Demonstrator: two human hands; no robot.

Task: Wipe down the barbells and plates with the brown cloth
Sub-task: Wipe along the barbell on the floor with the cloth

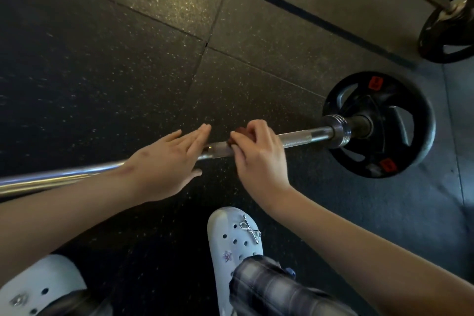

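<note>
- My right hand [259, 154] curls over the barbell [305, 137], pinching the brown cloth [237, 136] against the shaft — only a scrap of cloth shows.
- My left hand [169, 159] lies flat over the bar just beside it, fingers straight.
- Black plate [400, 100] on the bar's right end, red tags on it.
- Second barbell's plate [446, 33] at upper right — well apart.
- White clogs [230, 246] on speckled rubber floor [115, 59].

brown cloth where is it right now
In the head view, the brown cloth is bunched under the right hand on the barbell shaft, just right of centre. It lies between the open left hand and the black plate.
</note>
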